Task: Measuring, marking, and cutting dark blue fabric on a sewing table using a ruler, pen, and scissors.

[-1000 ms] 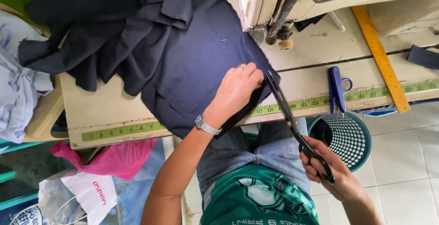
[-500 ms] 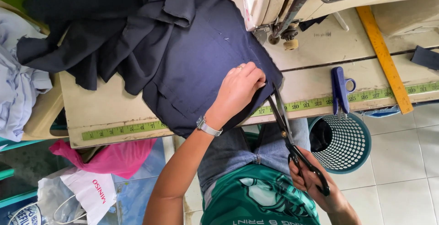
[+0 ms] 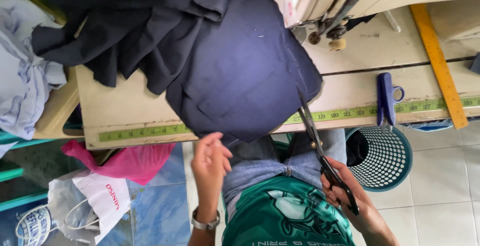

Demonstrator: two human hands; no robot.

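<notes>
Right hand: your right hand grips black scissors, blades pointing at the fabric edge.
Left hand: your left hand is loosely open, empty, just below the table edge.
Fabric: navy cloth overhangs the sewing table.
Risk: unheld, the cloth could shift or bunch, so the cut strays.
Hidden: the blade tips blend into the dark cloth; whether they touch it is unclear.

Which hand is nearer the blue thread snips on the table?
Right. The right hand holds the black scissors just below and left of the blue thread snips. The left hand hangs below the table edge, under the navy fabric, much farther left.
</notes>
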